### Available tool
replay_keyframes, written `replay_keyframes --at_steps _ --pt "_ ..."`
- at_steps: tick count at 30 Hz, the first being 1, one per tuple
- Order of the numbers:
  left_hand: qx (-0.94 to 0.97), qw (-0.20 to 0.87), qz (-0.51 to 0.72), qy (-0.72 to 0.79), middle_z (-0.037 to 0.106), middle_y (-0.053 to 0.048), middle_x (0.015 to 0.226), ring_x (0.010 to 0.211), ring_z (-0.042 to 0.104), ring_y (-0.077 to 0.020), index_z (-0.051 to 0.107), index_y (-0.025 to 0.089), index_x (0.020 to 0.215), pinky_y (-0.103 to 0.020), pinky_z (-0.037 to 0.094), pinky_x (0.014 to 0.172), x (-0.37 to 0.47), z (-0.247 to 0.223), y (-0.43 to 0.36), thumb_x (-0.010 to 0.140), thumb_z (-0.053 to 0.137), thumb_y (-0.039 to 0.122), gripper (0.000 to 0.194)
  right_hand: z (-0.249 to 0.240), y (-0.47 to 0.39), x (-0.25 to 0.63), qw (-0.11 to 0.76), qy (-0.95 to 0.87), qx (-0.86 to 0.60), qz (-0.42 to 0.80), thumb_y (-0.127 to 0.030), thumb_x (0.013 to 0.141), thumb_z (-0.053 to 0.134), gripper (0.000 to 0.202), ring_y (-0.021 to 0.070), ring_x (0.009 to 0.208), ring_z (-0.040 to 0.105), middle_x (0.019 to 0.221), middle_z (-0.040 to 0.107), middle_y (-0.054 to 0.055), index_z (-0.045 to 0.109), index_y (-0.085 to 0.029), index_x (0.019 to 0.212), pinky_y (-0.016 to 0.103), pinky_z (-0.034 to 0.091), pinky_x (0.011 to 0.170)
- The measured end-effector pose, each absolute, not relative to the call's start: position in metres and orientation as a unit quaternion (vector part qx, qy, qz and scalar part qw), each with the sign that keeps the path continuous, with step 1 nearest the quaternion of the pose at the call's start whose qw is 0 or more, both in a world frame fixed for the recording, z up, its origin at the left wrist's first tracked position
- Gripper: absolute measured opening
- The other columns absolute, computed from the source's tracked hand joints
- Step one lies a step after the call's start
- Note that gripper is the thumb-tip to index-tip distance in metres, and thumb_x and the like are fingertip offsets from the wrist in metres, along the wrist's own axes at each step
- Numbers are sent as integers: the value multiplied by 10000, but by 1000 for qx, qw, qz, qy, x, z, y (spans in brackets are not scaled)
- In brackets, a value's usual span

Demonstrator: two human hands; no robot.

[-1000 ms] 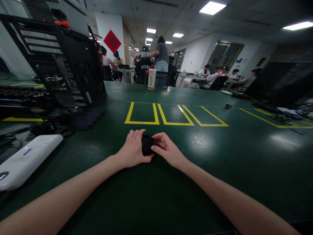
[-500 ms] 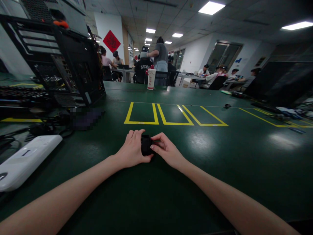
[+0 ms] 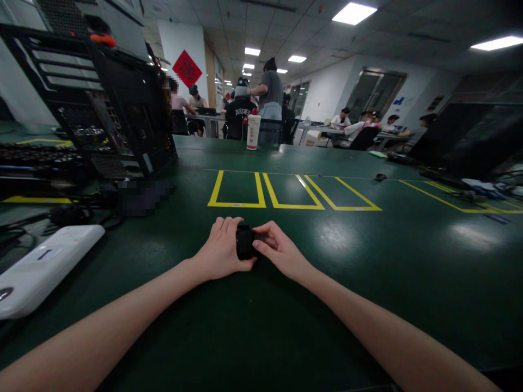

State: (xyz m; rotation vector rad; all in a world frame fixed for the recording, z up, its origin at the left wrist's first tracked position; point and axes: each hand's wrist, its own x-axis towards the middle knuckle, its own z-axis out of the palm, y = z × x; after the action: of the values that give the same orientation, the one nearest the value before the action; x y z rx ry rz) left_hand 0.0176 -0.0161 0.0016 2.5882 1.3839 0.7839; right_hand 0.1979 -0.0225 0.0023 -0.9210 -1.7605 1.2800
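Observation:
A small black block-shaped object (image 3: 245,243) sits between my hands on the green table; its exact kind I cannot make out. Around its left side curls my left hand (image 3: 223,247), fingers at the far edge and thumb at the near edge. My right hand (image 3: 280,250) is closed in a pinch at the object's right side, thumb and forefinger tips against it. Whatever part lies between those right fingertips is hidden.
Yellow tape outlines (image 3: 269,206) mark the green table (image 3: 253,326) beyond my hands. At left stand an open black computer case (image 3: 134,120), cables and a white device (image 3: 53,267). A white cup (image 3: 253,132) is at the far edge, with people beyond. A dark monitor (image 3: 469,144) stands right.
Both hands keep nearly the same place and grip. The black object looks slightly turned between them, its top edge now showing a little differently.

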Motion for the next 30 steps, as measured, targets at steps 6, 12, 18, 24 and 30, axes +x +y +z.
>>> replay_keyframes --at_steps 6,12,18,24,30 --pt "856 65 240 453 449 -97 995 882 403 -247 413 123 1093 -398 406 776 18 9 -20 637 597 488 612 4 -22 200 356 -700 -365 500 -229 800 525 328 185 1089 492 1139 483 48 432 -241 1114 394 414 932" --pt "858 71 237 451 448 -92 985 871 400 -241 419 128 1074 -388 410 752 18 10 -20 643 594 480 584 9 -27 201 355 -678 -340 546 -203 756 584 278 176 1025 539 1104 496 29 446 -231 995 371 466 872" --pt "854 42 251 454 450 -83 956 854 398 -236 424 123 1059 -381 402 750 19 3 -17 614 614 484 604 1 -22 199 381 -687 -360 503 -239 781 551 325 177 1003 544 1096 491 44 436 -233 1086 382 442 886" --pt "857 49 242 453 448 -88 962 856 396 -235 424 116 1061 -374 401 749 19 6 -18 631 606 462 581 5 -23 201 360 -684 -334 539 -172 731 607 339 180 1043 527 1105 501 37 448 -220 1026 376 438 908" --pt "855 56 240 456 448 -92 975 865 401 -238 424 116 1069 -376 401 753 18 9 -19 630 606 486 602 4 -24 199 379 -674 -333 540 -205 782 548 211 166 945 578 1032 527 23 456 -220 971 380 468 853"
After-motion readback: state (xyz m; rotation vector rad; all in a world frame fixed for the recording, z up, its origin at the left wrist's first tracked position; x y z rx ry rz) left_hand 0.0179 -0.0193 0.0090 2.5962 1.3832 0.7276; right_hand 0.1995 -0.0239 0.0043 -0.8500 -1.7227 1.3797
